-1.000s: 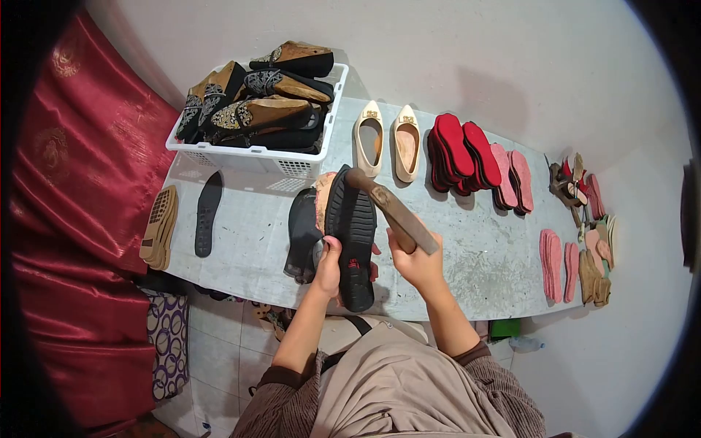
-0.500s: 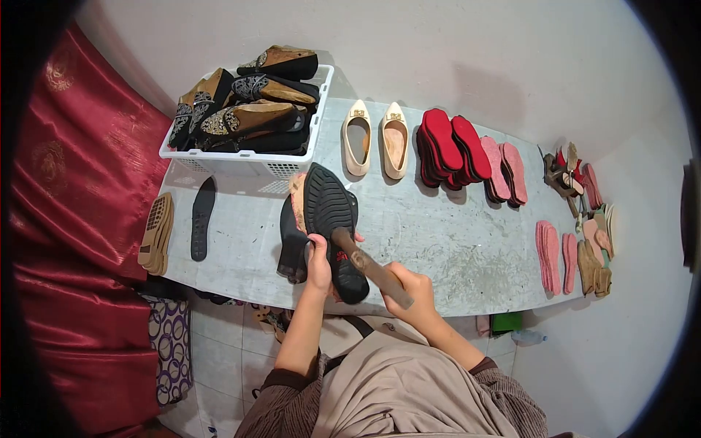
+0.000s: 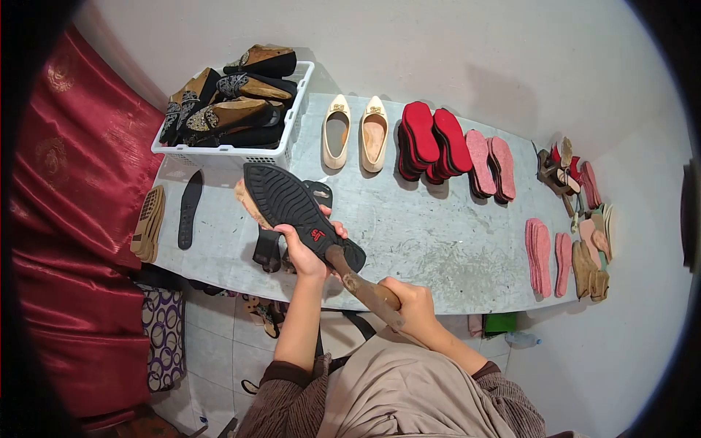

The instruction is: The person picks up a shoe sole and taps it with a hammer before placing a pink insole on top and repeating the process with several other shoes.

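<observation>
- The left hand [image 3: 307, 244] holds a black shoe [image 3: 288, 198] sole up, just above the near part of the desk [image 3: 438, 241]. Its fingers are clamped round the narrow waist of the sole, thumb on the tread side.
- The right hand [image 3: 416, 306] grips a hammer [image 3: 365, 286] low on its wooden handle, fingers curled shut around it. The hammer's head meets the heel end of the sole, right beside the left hand.
- The ribbed sole looks like rubber: probably light, grippy and bendable toward the toe, with a softer upper below. The waist seems the firmest place to hold it.
- The hammer is likely head-heavy, and its worn handle seems the natural place to grip it.
- The desk is grey, scuffed and hard. At its far left stands a white basket [image 3: 226, 153] heaped with dark embroidered shoes.
- Along the back lie cream shoes [image 3: 354, 135], red insoles [image 3: 427, 139] and pink insoles [image 3: 489, 164].
- At the left end lie a black insole [image 3: 188, 208] and stacked tan soles [image 3: 148, 223].
- A pale wall [image 3: 438, 44] backs the desk, a red cloth [image 3: 66, 219] hangs at the left, and a tiled floor [image 3: 204, 343] shows below.
</observation>
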`<action>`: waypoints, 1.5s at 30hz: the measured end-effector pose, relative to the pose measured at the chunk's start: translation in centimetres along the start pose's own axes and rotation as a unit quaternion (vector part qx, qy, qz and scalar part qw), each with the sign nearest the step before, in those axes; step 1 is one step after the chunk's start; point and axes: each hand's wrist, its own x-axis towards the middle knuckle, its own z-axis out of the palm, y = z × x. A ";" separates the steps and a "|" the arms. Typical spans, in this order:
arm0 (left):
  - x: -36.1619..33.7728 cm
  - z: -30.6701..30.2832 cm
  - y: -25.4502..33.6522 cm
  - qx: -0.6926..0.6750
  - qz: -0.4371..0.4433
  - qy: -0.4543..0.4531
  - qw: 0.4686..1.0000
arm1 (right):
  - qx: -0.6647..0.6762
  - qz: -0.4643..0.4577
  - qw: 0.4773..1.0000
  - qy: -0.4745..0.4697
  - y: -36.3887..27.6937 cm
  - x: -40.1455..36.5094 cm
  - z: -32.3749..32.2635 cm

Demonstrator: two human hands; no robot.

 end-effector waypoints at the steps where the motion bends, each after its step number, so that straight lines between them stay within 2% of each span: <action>1: 0.0 0.2 -0.4 0.000 0.002 -0.002 1.000 | 0.000 -0.002 1.000 0.001 0.7 -0.4 -0.1; 3: -0.4 0.2 -1.2 -0.090 0.015 -0.029 0.995 | 0.046 -0.032 0.998 0.029 2.1 -1.2 -0.2; 7: -0.6 0.2 -2.6 -0.046 0.049 -0.042 0.997 | 0.030 -0.001 0.999 0.013 2.6 -2.0 -1.8; 9: -0.6 0.4 -2.8 -0.097 0.041 -0.046 0.993 | 0.066 -0.023 0.997 0.030 3.5 -2.6 -2.2; 13: -0.5 1.1 -3.0 -0.113 0.048 -0.021 0.992 | 0.078 -0.002 0.997 0.002 4.4 -3.4 -3.0; 15: -0.1 1.1 -3.2 -0.093 0.070 -0.018 0.993 | -0.004 -0.021 0.999 -0.025 4.3 -3.1 -4.1; 18: 0.1 1.2 -2.7 -0.122 0.068 -0.009 0.990 | 0.065 0.004 0.998 -0.002 5.6 -4.1 -4.0; 22: 0.2 2.3 -3.1 -0.096 0.069 -0.009 0.993 | 0.019 0.015 1.000 0.007 6.2 -3.5 -4.4; 24: 0.4 2.3 -3.4 -0.109 0.037 -0.029 0.993 | 0.056 -0.018 0.997 0.044 7.0 -3.5 -4.2; 25: 0.2 2.4 -3.5 -0.109 0.037 -0.029 0.993 | 0.056 -0.018 0.997 0.044 7.0 -3.4 -4.1; 28: -0.3 3.9 -4.3 -0.054 -0.051 -0.020 0.997 | 0.087 0.009 0.994 0.070 6.6 -2.3 -4.2; 29: -0.2 3.7 -4.7 -0.055 -0.050 -0.028 0.997 | 0.057 -0.003 0.995 0.077 6.6 -1.9 -4.2; 31: 0.2 3.3 -5.4 0.026 -0.067 -0.051 0.996 | 0.025 -0.016 0.996 0.086 6.9 -1.4 -3.8; 32: 0.4 3.2 -6.0 -0.008 -0.055 0.001 0.998 | 0.054 -0.018 0.994 0.092 7.3 -1.7 -3.3; 33: 0.3 3.0 -6.2 -0.010 -0.057 0.003 0.998 | 0.084 -0.018 0.992 0.097 7.5 -1.7 -3.0; 35: -0.2 2.2 -6.6 0.040 -0.117 -0.119 0.985 | 0.078 -0.003 0.992 0.097 7.5 -1.1 -2.8; 37: -0.5 1.6 -7.8 0.044 -0.120 -0.107 0.986 | 0.039 -0.020 0.993 0.112 7.0 0.1 -3.2; 39: -0.4 1.4 -8.9 0.147 -0.118 -0.070 0.980 | 0.019 -0.045 0.991 0.125 7.3 0.9 -2.9; 41: -1.0 1.5 -9.4 0.142 -0.100 -0.083 0.981 | -0.002 -0.067 0.988 0.137 7.1 1.8 -2.9; 43: -0.5 0.1 -11.2 0.160 -0.074 -0.010 0.984 | 0.004 -0.062 0.987 0.151 6.3 3.4 -3.3; 45: -0.3 -0.5 -11.0 0.126 -0.109 -0.033 0.985 | 0.037 -0.063 0.987 0.142 5.5 4.3 -3.6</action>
